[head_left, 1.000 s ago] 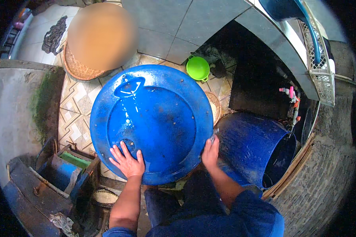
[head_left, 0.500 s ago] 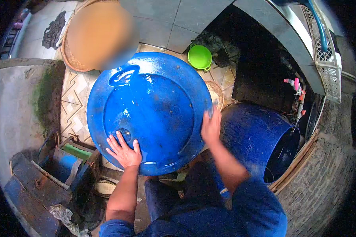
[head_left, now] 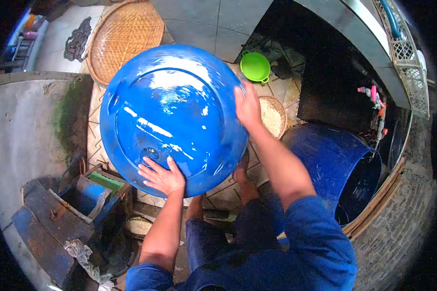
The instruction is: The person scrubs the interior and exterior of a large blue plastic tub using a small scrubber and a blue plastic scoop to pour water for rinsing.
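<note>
A large blue plastic drum point(head_left: 175, 131) stands in front of me, with a round, wet, shiny end facing up. My left hand point(head_left: 166, 178) lies on its near edge, fingers spread flat beside a small round dark fitting point(head_left: 150, 153). At the right side of the drum, my right hand point(head_left: 248, 105) presses against the rim with the fingers stretched along it. Neither hand is closed around anything. The drum hides its own lower side and part of the tiled floor.
A second blue drum point(head_left: 320, 155) lies on its side at the right. Beyond are a green basin point(head_left: 255, 67), a basket of pale grains point(head_left: 273, 117) and a round woven tray point(head_left: 125, 41). A blue-and-green machine point(head_left: 82, 199) stands at left, near a concrete wall point(head_left: 29, 126).
The drum has turned counterclockwise and tilted, its recessed grip going from the far side to the left. My right hand has moved farther up along the rim; my left stays near the fitting.
</note>
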`<state>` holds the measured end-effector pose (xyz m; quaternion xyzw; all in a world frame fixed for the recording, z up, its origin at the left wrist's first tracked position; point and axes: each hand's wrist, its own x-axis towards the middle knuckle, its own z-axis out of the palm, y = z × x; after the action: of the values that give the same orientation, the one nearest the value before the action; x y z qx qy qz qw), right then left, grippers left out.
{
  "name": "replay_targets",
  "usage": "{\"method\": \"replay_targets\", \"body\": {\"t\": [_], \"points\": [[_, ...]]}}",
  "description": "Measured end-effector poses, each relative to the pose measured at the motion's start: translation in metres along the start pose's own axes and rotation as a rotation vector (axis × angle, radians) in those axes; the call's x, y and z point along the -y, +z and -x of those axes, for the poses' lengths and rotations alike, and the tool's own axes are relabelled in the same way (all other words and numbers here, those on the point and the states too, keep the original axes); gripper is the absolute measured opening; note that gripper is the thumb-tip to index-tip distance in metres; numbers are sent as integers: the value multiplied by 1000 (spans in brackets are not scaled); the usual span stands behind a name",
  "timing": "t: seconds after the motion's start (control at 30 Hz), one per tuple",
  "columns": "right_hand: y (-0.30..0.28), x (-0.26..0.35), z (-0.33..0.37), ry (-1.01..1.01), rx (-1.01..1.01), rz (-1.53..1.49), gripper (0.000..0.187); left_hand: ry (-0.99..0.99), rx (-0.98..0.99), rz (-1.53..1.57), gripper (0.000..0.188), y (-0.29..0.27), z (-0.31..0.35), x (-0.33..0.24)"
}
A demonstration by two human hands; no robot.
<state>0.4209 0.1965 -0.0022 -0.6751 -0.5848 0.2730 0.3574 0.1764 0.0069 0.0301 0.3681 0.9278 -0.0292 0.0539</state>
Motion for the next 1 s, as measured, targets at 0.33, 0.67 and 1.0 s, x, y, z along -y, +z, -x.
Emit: {"method": "replay_targets", "body": {"t": [0.33, 0.67, 1.0], "points": [[-7, 34, 131, 353, 121, -47, 50, -180, 252, 143, 113, -3, 13, -17], [31, 35, -18, -214, 34, 62, 40, 88, 132, -56, 99, -11, 13, -36], [6, 65, 216, 222, 120, 42, 67, 71, 123, -70, 98, -11, 11, -32]]}}
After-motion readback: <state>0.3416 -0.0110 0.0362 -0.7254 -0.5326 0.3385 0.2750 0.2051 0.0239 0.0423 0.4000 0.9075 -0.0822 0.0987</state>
